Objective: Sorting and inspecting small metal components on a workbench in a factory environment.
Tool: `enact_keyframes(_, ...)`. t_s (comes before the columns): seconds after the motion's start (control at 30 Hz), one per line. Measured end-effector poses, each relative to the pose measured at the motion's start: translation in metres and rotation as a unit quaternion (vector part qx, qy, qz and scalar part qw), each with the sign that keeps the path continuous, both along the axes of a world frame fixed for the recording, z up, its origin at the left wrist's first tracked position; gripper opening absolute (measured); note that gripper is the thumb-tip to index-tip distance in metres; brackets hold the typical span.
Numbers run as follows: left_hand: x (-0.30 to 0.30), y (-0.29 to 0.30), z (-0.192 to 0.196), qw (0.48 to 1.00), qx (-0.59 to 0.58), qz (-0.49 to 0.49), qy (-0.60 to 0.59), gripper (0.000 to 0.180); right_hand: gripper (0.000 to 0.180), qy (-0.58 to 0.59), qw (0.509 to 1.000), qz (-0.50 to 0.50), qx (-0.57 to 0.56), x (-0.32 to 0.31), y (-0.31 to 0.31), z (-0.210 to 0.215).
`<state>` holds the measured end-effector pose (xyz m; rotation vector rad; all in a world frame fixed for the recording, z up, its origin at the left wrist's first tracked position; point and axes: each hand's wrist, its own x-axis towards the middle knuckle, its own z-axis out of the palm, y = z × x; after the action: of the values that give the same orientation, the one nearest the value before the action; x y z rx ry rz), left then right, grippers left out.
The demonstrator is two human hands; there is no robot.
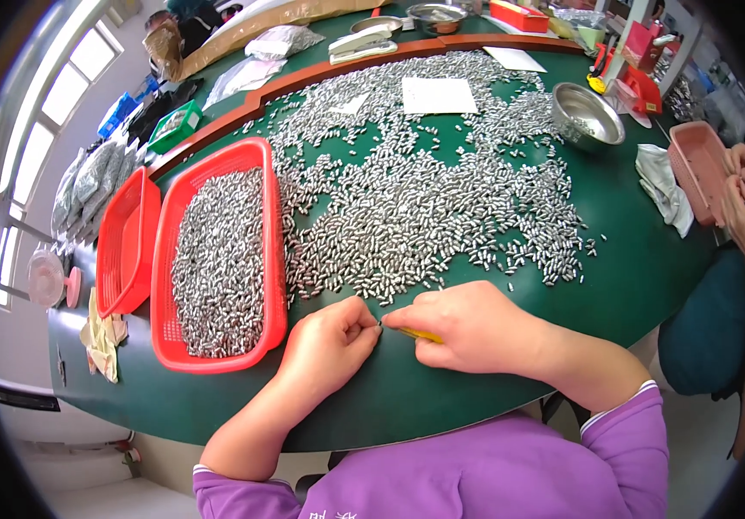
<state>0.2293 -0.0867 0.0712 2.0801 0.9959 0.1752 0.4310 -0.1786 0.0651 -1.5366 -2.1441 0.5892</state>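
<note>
Left hand: the left hand [333, 342] has thumb and forefinger pressed together; whatever lies between the tips is too small to identify.
Right hand: the right hand [476, 333] is curled around a yellow tool [422, 335], its tip end meeting the left fingertips.
Metal pieces: small silvery metal pieces [398, 229] lie loose on the green surface [623, 259], beyond both hands; more fill the red basket [278, 285] left of the left hand.
Handling, pieces: judged light singly, stiff, smooth and apt to slip or roll; best pinched by opposite sides at mid-length. Fragility cannot be told.
Handling, tool: judged light and rigid; best held around the yellow part, fingers behind the tip.
Bowl: a steel bowl [587, 117] stands at the pile's far right.
</note>
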Motion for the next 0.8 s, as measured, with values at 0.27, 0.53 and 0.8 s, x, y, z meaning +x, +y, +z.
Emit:
enact_keyframes(0.27,0.000,-0.003,-0.006,0.999,0.027,0.026,-0.011,0.013,0.036,-0.014,0.963,-0.227,0.145,0.029,0.020,0.003)
enact_keyframes(0.53,0.002,-0.009,-0.010,0.997,-0.006,0.004,-0.083,0.013,0.031,-0.049,0.956,-0.265,0.117,0.042,0.022,-0.004)
enact_keyframes(0.8,-0.006,-0.002,-0.019,0.997,0.022,-0.035,-0.066,0.014,0.020,-0.052,0.852,-0.470,0.223,0.151,0.028,0.043)
